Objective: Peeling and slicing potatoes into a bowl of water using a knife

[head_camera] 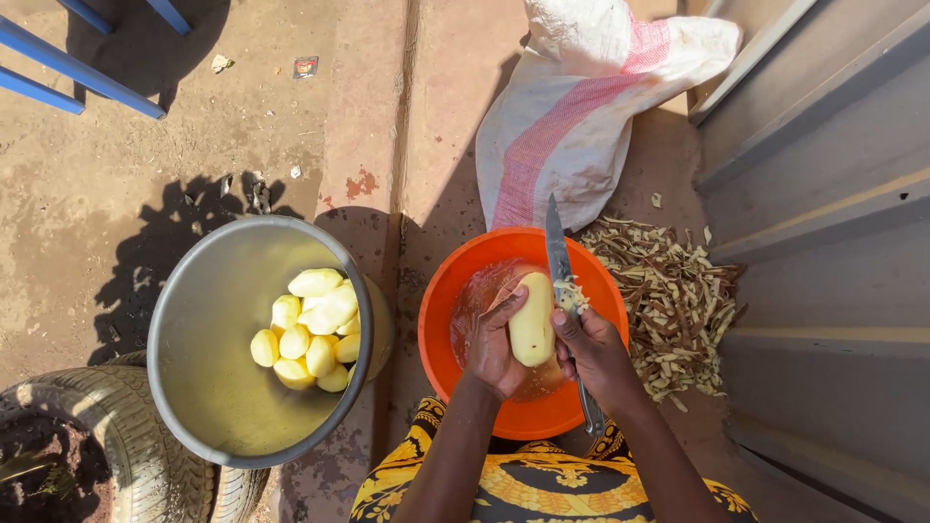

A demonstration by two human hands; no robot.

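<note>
A scene is viewed from above, looking down at two bare hands at work over an orange basin (pixel 465 281), which is taken here as the landmark. A pale yellow, mostly peeled potato (pixel 532 320) is held upright above the middle of the basin. It is gripped from the left by the left hand (pixel 494 351), whose fingers are curled together around its side and lower end. On the other side of the potato the right hand (pixel 593 351) is seen, its fingers clamped around the handle of a knife (pixel 560 261). The blade is pointed away from the body, past the far rim of the basin, and its edge is laid against the upper right of the potato, where a scrap of peel is stuck to the metal. Reddish water is seen inside the basin.

To the left of the basin, just beside it, a large grey metal pot (pixel 203 387) is set on the ground, and a heap of peeled potatoes (pixel 310 329) is held inside it. To the right of the basin, touching its rim, a pile of brown peelings (pixel 673 300) is spread over the ground. Beyond the basin a white sack with a pink stripe (pixel 581 107) is slumped. A worn tyre (pixel 116 426) is seen further left, beyond the pot. Yellow and black patterned cloth (pixel 542 484) is seen below the basin.
</note>
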